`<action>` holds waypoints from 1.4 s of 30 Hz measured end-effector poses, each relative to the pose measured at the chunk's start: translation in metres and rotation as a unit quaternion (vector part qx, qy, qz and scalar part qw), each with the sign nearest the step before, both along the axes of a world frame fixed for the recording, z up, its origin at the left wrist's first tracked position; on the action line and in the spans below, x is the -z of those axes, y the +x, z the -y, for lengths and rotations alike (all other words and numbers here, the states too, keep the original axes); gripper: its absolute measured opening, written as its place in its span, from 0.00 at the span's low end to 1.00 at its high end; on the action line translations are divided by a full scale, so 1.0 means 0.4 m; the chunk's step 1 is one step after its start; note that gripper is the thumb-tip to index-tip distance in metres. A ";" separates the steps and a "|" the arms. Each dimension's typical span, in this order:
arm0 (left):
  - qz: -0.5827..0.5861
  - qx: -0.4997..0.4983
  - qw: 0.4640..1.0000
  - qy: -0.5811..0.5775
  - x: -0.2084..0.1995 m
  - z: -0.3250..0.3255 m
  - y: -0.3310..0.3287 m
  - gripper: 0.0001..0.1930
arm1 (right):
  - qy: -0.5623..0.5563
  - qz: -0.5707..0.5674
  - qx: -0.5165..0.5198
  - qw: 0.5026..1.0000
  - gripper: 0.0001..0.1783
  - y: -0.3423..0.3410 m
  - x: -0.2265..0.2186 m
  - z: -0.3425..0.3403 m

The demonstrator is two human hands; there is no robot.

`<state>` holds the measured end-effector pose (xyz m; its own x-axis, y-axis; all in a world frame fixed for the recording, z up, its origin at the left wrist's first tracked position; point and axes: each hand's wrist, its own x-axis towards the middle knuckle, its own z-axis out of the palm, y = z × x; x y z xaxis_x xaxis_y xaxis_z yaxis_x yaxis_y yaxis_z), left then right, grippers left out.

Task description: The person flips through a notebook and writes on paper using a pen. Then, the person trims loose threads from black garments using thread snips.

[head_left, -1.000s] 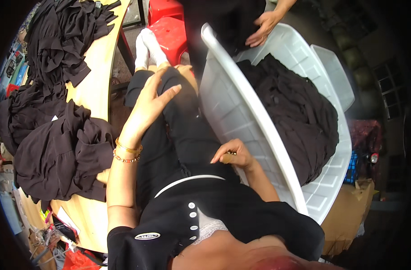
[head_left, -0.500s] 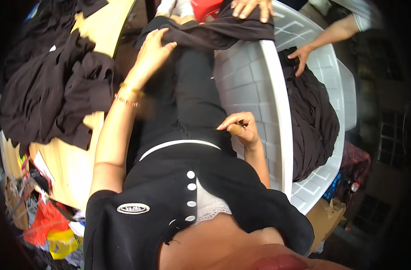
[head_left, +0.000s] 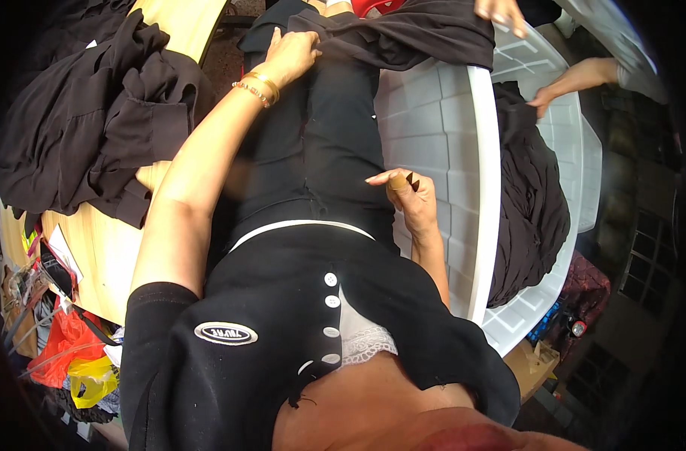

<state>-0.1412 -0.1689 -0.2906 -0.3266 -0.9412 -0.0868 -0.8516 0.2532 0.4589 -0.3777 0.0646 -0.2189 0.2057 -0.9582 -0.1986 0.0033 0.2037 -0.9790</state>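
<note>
Left hand [head_left: 292, 57] resting palm-down at dark cloth [head_left: 414, 34], arm outstretched, grip unclear; right hand [head_left: 418, 204] curling around small dark object [head_left: 413, 182].

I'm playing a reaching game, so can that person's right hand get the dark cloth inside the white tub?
Probably not straight across: the right hand is outside the white tub, whose near wall stands between it and the dark cloth inside. It might manage by going over the rim.
</note>
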 end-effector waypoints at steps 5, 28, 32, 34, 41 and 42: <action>-0.116 0.180 0.964 -0.156 -0.055 -0.122 0.009 0.10 | -0.002 -0.016 0.093 0.996 0.21 -0.001 -0.001 0.034; -0.165 0.200 0.961 -0.099 -0.116 -0.341 -0.039 0.05 | -0.273 -0.504 0.155 0.805 0.36 0.081 0.103 0.257; -0.213 0.110 0.965 -0.111 -0.135 -0.298 -0.029 0.07 | -0.262 -0.522 0.136 0.800 0.27 0.094 0.145 0.271; -0.230 0.109 0.962 -0.095 -0.142 -0.271 -0.037 0.11 | -0.307 -0.446 0.143 0.829 0.14 0.066 0.158 0.264; -0.207 0.251 0.832 -0.450 -0.171 -0.172 -0.119 0.17 | -0.139 0.019 0.052 0.989 0.08 0.001 -0.020 0.103; -0.125 0.315 0.681 -0.649 -0.216 -0.122 -0.135 0.12 | -0.142 0.050 -0.002 0.989 0.08 -0.024 -0.055 0.092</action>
<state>-0.1953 -0.1199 -0.2041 -0.5528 0.1633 0.8171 -0.3217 0.8628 -0.3901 -0.3874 0.0280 -0.1968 0.2137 -0.9717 0.1003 0.1033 -0.0797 -0.9915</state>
